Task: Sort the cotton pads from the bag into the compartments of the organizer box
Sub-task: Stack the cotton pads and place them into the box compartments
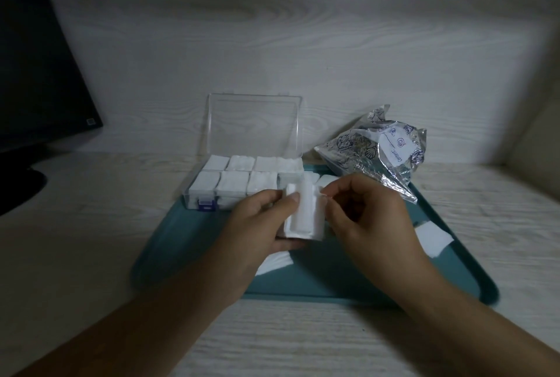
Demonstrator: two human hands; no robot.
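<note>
A clear organizer box with its lid up stands at the back left of a teal tray; its compartments hold white cotton pads. My left hand grips a stack of white cotton pads just in front of the box. My right hand pinches the right edge of that stack between thumb and fingers. The crumpled printed plastic bag lies at the tray's back right. Loose pads lie on the tray: one at the right, one under my left hand.
A dark monitor with its round base stands at the left on the pale wood-grain table. A wood-grain wall rises behind the box. More white pads sit on the tray just right of the box.
</note>
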